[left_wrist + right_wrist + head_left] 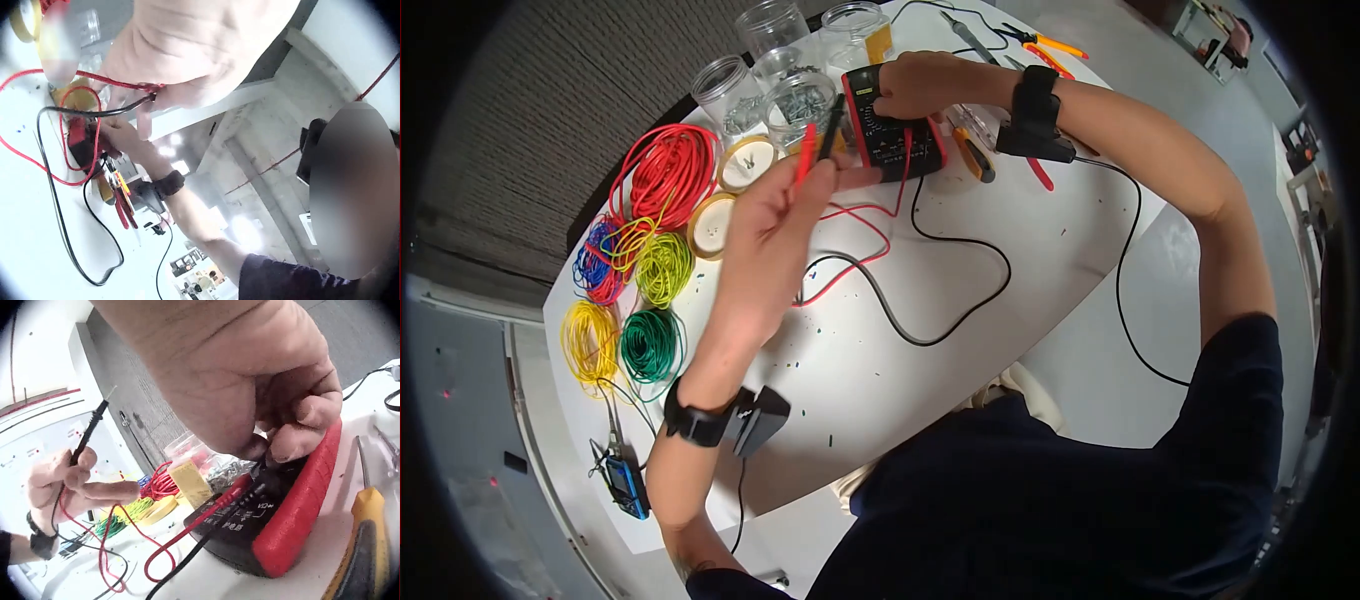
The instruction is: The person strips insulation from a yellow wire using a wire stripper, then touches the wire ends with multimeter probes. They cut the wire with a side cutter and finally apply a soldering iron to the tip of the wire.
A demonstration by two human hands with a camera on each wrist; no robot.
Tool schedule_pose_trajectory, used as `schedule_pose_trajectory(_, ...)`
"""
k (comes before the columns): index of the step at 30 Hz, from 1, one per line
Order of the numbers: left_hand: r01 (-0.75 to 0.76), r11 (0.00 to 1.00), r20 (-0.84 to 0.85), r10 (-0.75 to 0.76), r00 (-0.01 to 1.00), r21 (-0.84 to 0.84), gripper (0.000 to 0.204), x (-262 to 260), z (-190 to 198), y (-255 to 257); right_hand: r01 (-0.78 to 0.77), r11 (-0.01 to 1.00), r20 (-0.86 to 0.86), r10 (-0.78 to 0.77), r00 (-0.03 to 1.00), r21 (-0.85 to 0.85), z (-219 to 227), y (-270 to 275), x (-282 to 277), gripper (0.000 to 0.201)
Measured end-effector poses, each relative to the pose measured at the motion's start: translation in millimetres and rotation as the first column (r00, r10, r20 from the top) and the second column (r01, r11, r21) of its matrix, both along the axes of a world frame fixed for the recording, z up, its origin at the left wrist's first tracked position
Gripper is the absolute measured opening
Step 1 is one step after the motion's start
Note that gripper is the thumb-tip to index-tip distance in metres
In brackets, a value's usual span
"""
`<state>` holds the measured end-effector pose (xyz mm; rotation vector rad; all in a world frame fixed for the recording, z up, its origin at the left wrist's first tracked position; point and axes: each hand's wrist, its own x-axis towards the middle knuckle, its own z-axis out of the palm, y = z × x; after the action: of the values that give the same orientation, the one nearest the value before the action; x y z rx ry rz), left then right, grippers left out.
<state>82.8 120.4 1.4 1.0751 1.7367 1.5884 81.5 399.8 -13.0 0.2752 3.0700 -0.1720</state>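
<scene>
The left hand [765, 250] clamps the red probe [807, 152] and black probe [832, 130], while the right hand [930, 85], fingers curled and apparently pinching the dial, works a setting on the meter [900, 150] that calls for a steady turn.

The white table [880, 390] carries a red wire coil [668, 180], a yellow coil [590, 342], a dark green coil [648, 346], clear jars [772, 32] (some holding small metal pieces [803, 104]), a red-and-black multimeter [912, 148], a blue-edged device [627, 487] and tiny scraps [831, 440].
</scene>
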Motion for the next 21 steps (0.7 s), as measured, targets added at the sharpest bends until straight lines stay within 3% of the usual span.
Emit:
schedule_pose_trajectory(2, 0.018, 0.999, 0.034, -0.019, 0.999, 0.037, 0.037, -3.3, -13.4, 11.7, 0.008, 1.000, 0.037, -0.007, 0.999, -0.023, 3.1, -1.3, -0.6, 0.039)
schedule_pose_trajectory(4, 0.035, 0.999, 0.031, -0.036, 0.999, 0.037, 0.037, -6.0, -22.0, 21.7, 0.058, 0.974, 0.149, -0.026, 0.989, -0.217, 12.6, -3.0, 3.7, 0.042)
schedule_pose_trajectory(8, 0.013, 1.000, 0.028, -0.013, 1.000, -0.005, 0.036, -12.8, -40.0, 36.2, 0.051, 0.971, 0.137, -0.019, 0.990, -0.234, 9.4, -1.0, 3.8, 0.045)
schedule_pose_trajectory(10, 0.019, 1.000, 0.079, -0.019, 0.997, 0.007, 0.035, -14.0, -47.6, 39.0, -0.028, 0.950, 0.045, 0.044, 0.998, -0.311, 7.8, 0.4, 8.8, 0.042)
schedule_pose_trajectory(14, -0.046, 0.993, 0.265, 0.016, 0.964, 0.107, 0.030, -16.9, -55.6, 44.2, -0.019, 0.966, 0.019, 0.024, 1.000, -0.257, 3.5, -1.8, 10.5, 0.043)
schedule_pose_trajectory(21, -0.039, 0.997, 0.307, 0.015, 0.952, 0.074, 0.030, -13.1, -54.2, 42.6, 0.011, 0.982, -0.071, -0.025, 0.997, -0.188, -5.3, -1.6, 7.2, 0.044)
